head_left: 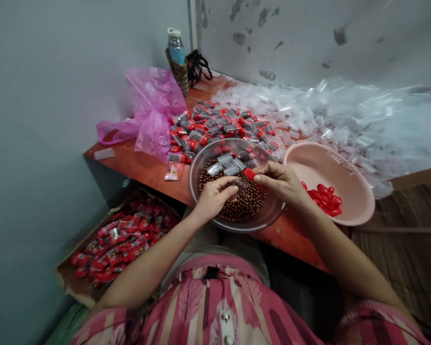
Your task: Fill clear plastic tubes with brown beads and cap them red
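Note:
Over a clear bowl (pixel 237 226) of brown beads (pixel 233 211), my left hand (pixel 215 195) pinches a small clear plastic piece (pixel 241 183); its contents are too blurred to tell. My right hand (pixel 282 182) grips a red cap (pixel 250 174) close beside that piece; whether the two touch is unclear. Several silvery clear packets (pixel 225 160) lie on the beads in the bowl. A pink basin (pixel 355 201) to the right of the bowl holds loose red caps (pixel 325 199). Behind the bowl is a heap of filled clear containers with red caps (pixel 211 124).
Clear plastic pieces (pixel 330 110) are heaped at the back right. A pink bag (pixel 154 105) and a flask (pixel 176 47) in a woven holder stand at the back left. Below the table edge (pixel 136 165), a carton (pixel 66 280) holds red packets.

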